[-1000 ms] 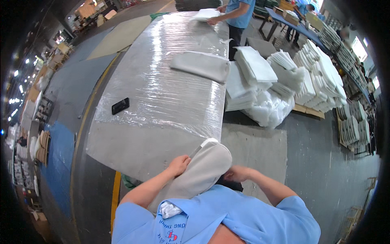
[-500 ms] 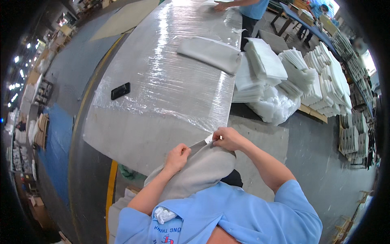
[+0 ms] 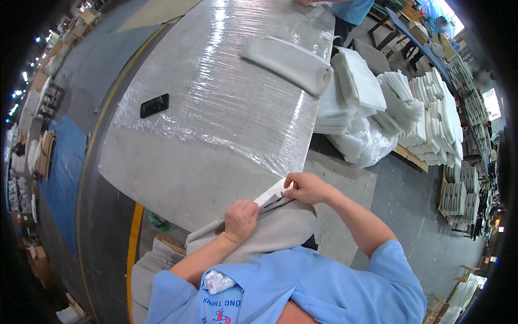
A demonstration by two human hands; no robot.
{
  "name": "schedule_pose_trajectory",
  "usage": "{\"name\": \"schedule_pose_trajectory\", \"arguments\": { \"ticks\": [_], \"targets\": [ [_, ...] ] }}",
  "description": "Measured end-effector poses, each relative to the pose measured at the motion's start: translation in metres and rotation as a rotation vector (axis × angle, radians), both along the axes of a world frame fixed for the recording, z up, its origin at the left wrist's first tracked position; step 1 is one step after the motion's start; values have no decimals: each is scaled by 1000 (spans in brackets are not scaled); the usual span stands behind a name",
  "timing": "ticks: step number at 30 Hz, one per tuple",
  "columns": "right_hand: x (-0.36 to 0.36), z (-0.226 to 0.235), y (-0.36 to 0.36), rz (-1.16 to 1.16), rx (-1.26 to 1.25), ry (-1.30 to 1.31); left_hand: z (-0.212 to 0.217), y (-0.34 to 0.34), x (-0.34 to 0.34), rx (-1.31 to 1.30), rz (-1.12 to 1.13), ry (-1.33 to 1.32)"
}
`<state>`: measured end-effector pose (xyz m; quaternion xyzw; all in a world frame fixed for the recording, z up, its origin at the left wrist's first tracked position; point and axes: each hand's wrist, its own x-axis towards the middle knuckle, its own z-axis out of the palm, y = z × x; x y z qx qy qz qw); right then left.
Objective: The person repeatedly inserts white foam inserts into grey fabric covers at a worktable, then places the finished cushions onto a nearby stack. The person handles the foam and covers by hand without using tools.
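A soft grey fabric cover [image 3: 280,224] hangs over the near edge of the table, against my body. Along its upper edge runs a white strip [image 3: 271,193], stretched between my two hands. My left hand [image 3: 241,220] is closed on the cover's edge at the strip's lower left end, knuckles up. At the other end, by the table's right corner, my right hand [image 3: 306,189] pinches the white strip and the fabric edge between thumb and fingers. The cover's inside is mostly hidden.
Clear film wraps most of the grey-topped table [image 3: 162,162]. On it lie a black phone [image 3: 155,106] and a folded grey fabric piece [image 3: 288,65]. White padding stacks [image 3: 359,86] and a plastic bag [image 3: 362,146] stand to the right. A co-worker in blue [image 3: 352,11] is at the far end.
Much more of the white strip now shows between my hands. My left hand has turned knuckles up and closed on the edge. The co-worker's arm has drawn back. The view has shifted slightly.
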<state>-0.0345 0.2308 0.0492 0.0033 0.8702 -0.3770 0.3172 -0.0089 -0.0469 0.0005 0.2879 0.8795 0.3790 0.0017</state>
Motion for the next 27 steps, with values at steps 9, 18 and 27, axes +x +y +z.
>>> {"name": "schedule_pose_trajectory", "arguments": {
  "ticks": [9,18,27],
  "targets": [
    [-37,-26,-11,257,-47,76,-15,2,-23,-92,3,-326],
    [-39,-39,3,505,-57,201,-33,17,-68,-164,-203,-925],
    [-11,-70,42,-658,-680,-217,-24,16,-43,-261,-53,-435]
  ]
}}
